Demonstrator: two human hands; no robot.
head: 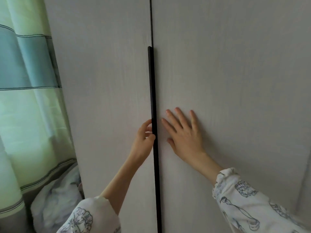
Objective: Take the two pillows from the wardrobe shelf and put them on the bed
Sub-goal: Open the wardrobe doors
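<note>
A pale wood-grain wardrobe fills the view, both doors closed. The left door (107,98) carries a long black vertical handle strip (152,91) along its right edge. My left hand (143,140) curls its fingers around that strip at mid height. My right hand (183,133) lies flat with fingers spread on the right door (235,81), just right of the strip. The pillows and the shelf are hidden behind the doors. The bed shows only as rumpled bedding at the lower left.
A green and teal striped curtain (25,81) hangs at the left, close to the wardrobe's side. Rumpled pale bedding (55,204) lies below it at the lower left corner.
</note>
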